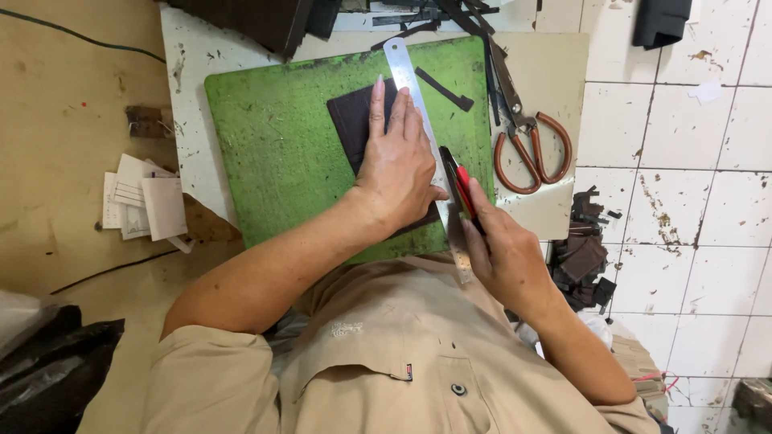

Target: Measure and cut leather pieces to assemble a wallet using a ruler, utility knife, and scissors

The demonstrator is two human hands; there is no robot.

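Head camera looks straight down on a person in a tan shirt working at a white table (186, 72) topped by a worn green cutting mat (273, 137). On the mat lies a dark rectangular piece of leather-like sheet (352, 120), near the mat's far right part. The left hand (398, 161) lies flat and open across it, fingers stretched forward, pressing down both the sheet and a long steel ruler (406, 76) that runs along the sheet's right edge, from the mat's far edge back to its near edge and over it. The right hand (503, 249) is closed around a red and black utility knife (460, 189), whose front end sits against the ruler's right side, just beside the left thumb; the blade tip itself is too small to make out. A thin dark offcut strip (444, 88) lies on the mat to the right of the ruler. Beyond the mat's right edge, large scissors with reddish-brown handles (531, 149) rest on a beige board (555, 72). Off the table's right edge, a heap of dark scraps (585, 257) sits on the white tiled floor (691, 161). Off the left edge, some white paper slips (143, 205) lie on a brown surface.
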